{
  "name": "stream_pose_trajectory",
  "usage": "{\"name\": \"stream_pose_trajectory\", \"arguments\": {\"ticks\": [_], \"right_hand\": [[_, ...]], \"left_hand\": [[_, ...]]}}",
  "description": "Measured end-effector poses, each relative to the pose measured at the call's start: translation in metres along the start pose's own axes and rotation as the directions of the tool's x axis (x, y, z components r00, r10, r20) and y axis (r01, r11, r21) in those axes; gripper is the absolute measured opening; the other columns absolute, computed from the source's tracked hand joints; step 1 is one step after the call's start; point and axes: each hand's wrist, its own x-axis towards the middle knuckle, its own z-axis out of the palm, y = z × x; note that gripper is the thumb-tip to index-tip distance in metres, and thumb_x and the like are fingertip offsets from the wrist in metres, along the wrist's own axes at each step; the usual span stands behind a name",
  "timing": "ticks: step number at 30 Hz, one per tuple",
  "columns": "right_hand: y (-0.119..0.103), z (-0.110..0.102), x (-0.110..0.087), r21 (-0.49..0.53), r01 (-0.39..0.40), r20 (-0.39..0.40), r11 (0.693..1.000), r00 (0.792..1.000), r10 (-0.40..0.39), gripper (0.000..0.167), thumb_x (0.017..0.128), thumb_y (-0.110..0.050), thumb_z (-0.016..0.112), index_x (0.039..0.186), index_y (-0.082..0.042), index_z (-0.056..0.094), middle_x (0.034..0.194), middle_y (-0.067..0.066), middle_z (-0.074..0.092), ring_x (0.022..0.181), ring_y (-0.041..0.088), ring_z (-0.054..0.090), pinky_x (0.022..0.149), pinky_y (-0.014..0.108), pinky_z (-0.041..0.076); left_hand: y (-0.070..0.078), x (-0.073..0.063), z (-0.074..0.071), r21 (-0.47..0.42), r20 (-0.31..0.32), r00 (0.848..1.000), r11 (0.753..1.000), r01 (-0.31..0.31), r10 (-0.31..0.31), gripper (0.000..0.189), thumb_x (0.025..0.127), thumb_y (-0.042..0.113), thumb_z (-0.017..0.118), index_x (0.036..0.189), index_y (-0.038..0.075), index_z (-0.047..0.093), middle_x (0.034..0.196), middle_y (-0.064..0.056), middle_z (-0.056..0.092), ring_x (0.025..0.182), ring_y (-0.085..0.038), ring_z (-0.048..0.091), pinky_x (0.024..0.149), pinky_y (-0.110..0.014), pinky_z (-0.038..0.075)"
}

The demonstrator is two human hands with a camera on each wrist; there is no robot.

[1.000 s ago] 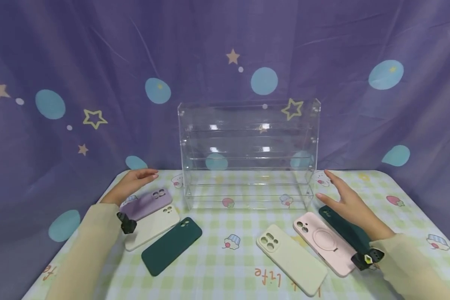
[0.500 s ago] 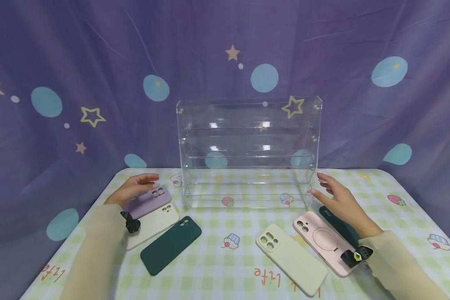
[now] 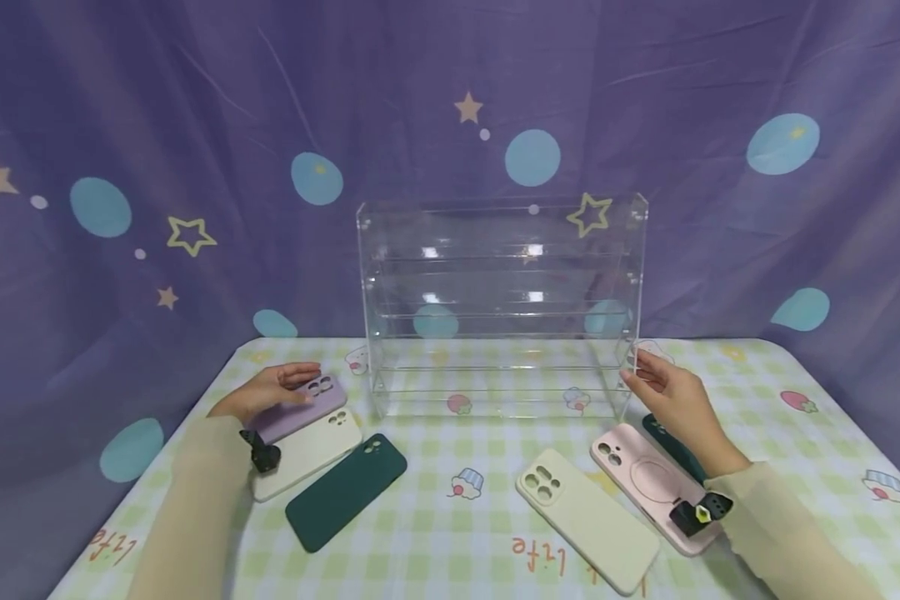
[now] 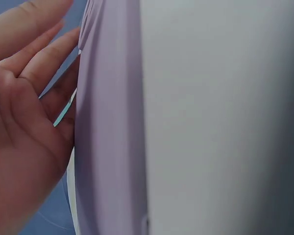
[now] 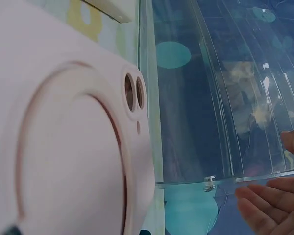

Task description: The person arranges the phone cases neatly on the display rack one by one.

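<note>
My left hand [image 3: 273, 390] is over the purple phone case [image 3: 300, 408] at the left of the table. Its fingers are slightly bent, and in the left wrist view some reach the edge of the purple case [image 4: 110, 122]. A white phone case [image 3: 311, 454] and a dark green one [image 3: 347, 492] lie in front. My right hand [image 3: 675, 396] is at the right side panel of the clear acrylic rack [image 3: 498, 283]. Thumb and fingers stand on either side of that panel with the fingers loosely bent; whether they touch it cannot be told.
Right of centre lie a cream phone case [image 3: 588, 525], a pink one with a ring [image 3: 648, 487] and a dark green one [image 3: 675, 450], partly under the right arm. A checked cloth [image 3: 435, 542] covers the table. Behind hangs a purple curtain [image 3: 412, 100].
My left hand has come down onto the purple case. The right hand has moved left to the rack's side panel, and its fingers have bent more. The cases and rack keep their places.
</note>
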Motion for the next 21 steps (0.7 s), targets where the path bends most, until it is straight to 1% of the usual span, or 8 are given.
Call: {"name": "stream_pose_trajectory", "arguments": {"ticks": [5, 7, 9, 13, 17, 21], "right_hand": [[0.0006, 0.0025, -0.0003, -0.033, -0.001, -0.021, 0.999, 1.000, 0.000, 0.052, 0.094, -0.027, 0.059, 0.127, 0.013, 0.051, 0.111, 0.030, 0.062, 0.094, 0.041, 0.065, 0.072, 0.043, 0.055], [0.0021, 0.0038, -0.0002, -0.043, 0.008, -0.033, 0.999, 0.999, -0.009, 0.048, 0.093, -0.024, 0.061, 0.124, 0.012, 0.053, 0.110, 0.029, 0.063, 0.092, 0.040, 0.065, 0.071, 0.042, 0.056], [0.0031, 0.0046, -0.0001, -0.049, 0.021, -0.047, 0.999, 0.999, -0.023, 0.045, 0.093, -0.020, 0.062, 0.122, 0.013, 0.055, 0.109, 0.029, 0.063, 0.091, 0.040, 0.066, 0.069, 0.041, 0.056], [0.0044, 0.0055, 0.0017, -0.062, 0.044, -0.077, 0.997, 0.996, -0.049, 0.041, 0.092, -0.017, 0.063, 0.118, 0.014, 0.058, 0.104, 0.030, 0.064, 0.088, 0.040, 0.066, 0.066, 0.041, 0.056], [0.0049, 0.0057, 0.0032, -0.072, 0.040, -0.088, 0.997, 0.995, -0.046, 0.039, 0.092, -0.016, 0.062, 0.118, 0.013, 0.058, 0.103, 0.028, 0.065, 0.088, 0.040, 0.066, 0.067, 0.043, 0.055], [0.0055, 0.0049, 0.0042, -0.082, 0.028, -0.083, 0.996, 0.996, -0.035, 0.038, 0.093, -0.016, 0.061, 0.118, 0.013, 0.058, 0.103, 0.028, 0.065, 0.088, 0.040, 0.066, 0.067, 0.043, 0.056]], "left_hand": [[-0.0038, -0.0005, -0.0015, 0.022, 0.026, 1.000, 1.000, -0.007, 0.006, 0.076, 0.078, 0.002, 0.073, 0.141, -0.009, 0.032, 0.145, -0.027, 0.032, 0.135, -0.028, 0.029, 0.090, -0.008, 0.037], [-0.0039, -0.0005, -0.0026, 0.041, 0.033, 0.999, 0.999, -0.014, 0.013, 0.076, 0.077, 0.002, 0.073, 0.141, -0.009, 0.033, 0.145, -0.027, 0.032, 0.136, -0.031, 0.027, 0.090, -0.007, 0.036], [-0.0024, -0.0006, -0.0024, 0.067, 0.052, 0.998, 0.997, -0.034, 0.030, 0.077, 0.076, 0.000, 0.073, 0.141, -0.010, 0.032, 0.145, -0.028, 0.031, 0.136, -0.036, 0.025, 0.090, -0.008, 0.035], [-0.0015, 0.0004, -0.0013, 0.102, 0.078, 0.996, 0.993, -0.053, 0.045, 0.079, 0.074, -0.002, 0.073, 0.141, -0.010, 0.031, 0.145, -0.030, 0.030, 0.135, -0.043, 0.022, 0.089, -0.010, 0.035], [-0.0033, 0.0019, 0.0005, 0.124, 0.075, 0.996, 0.991, -0.049, 0.039, 0.081, 0.073, 0.000, 0.075, 0.141, -0.009, 0.032, 0.145, -0.030, 0.030, 0.135, -0.043, 0.023, 0.089, -0.012, 0.035], [-0.0007, 0.0029, 0.0031, 0.134, 0.090, 0.995, 0.990, -0.048, 0.037, 0.084, 0.073, 0.003, 0.077, 0.142, -0.008, 0.031, 0.147, -0.029, 0.027, 0.137, -0.043, 0.020, 0.095, -0.017, 0.034]]}}
